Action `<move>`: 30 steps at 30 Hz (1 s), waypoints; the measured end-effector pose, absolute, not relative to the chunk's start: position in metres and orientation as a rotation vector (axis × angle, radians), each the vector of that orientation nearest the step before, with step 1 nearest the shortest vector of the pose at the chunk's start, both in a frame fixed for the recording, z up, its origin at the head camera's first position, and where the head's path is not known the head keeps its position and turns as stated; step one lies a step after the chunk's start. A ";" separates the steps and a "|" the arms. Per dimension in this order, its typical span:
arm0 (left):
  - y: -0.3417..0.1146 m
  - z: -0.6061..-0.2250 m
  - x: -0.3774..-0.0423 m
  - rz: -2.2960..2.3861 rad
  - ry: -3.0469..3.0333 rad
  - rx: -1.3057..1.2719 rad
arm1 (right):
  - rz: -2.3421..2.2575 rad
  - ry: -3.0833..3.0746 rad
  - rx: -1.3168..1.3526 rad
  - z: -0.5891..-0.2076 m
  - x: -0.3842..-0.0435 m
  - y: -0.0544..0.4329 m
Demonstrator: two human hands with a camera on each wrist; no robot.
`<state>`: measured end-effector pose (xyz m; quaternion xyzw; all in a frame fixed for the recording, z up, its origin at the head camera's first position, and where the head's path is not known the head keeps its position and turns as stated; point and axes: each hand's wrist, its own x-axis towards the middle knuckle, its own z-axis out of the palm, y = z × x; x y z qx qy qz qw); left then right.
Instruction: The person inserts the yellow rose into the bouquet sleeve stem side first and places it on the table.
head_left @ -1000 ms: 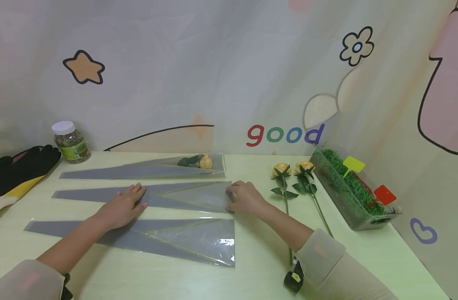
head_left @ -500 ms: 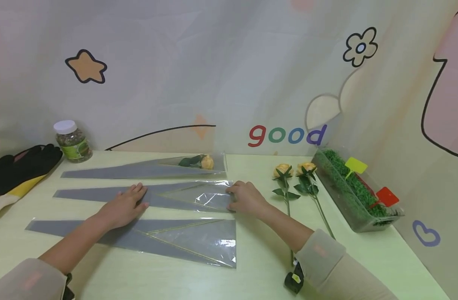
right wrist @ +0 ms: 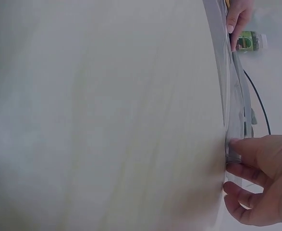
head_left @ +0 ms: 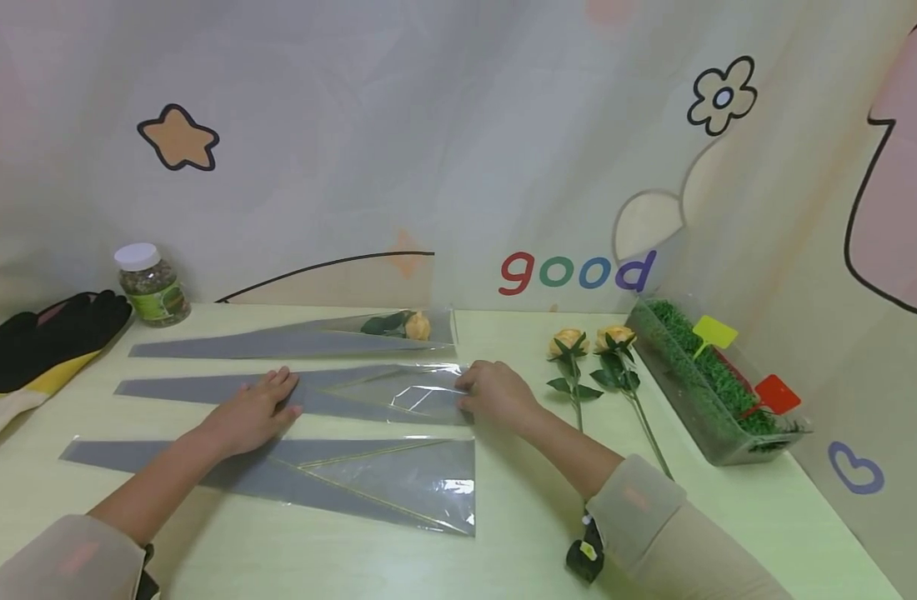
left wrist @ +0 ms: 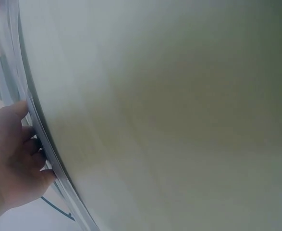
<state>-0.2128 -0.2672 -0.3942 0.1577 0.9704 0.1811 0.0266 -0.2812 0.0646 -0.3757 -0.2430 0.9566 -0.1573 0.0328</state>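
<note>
Three grey, clear-fronted flower sleeves lie side by side on the table in the head view. My left hand (head_left: 252, 412) rests flat on the middle flower sleeve (head_left: 368, 392), near its centre. At that sleeve's wide right end, my right hand (head_left: 499, 396) pinches the clear edge between thumb and fingers. In the right wrist view, its thumb and forefinger (right wrist: 246, 172) sit on either side of the sleeve's end. The far sleeve (head_left: 226, 344) has a yellow rose (head_left: 417, 326) inside. The near sleeve (head_left: 398, 479) lies flat, partly under my left forearm.
Two long-stemmed yellow roses (head_left: 568, 343) lie to the right, one stem partly behind my right arm. Beyond them stands a clear box of green turf (head_left: 717, 383) with yellow and red tags. A white-lidded jar (head_left: 153, 287) and black-yellow gloves (head_left: 49, 346) are at left.
Both hands stay on the middle sleeve with hardly any motion. Its clear end has wrinkled, with new shiny highlights. The whole head view has shifted slightly.
</note>
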 end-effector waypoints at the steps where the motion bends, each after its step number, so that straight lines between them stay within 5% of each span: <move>1: -0.267 -0.394 -0.213 0.559 2.997 0.487 | -0.495 2.948 -0.745 -0.376 -0.281 0.065; 30: -0.268 -0.395 -0.214 0.574 2.971 0.462 | -0.593 3.001 -0.716 -0.376 -0.284 0.067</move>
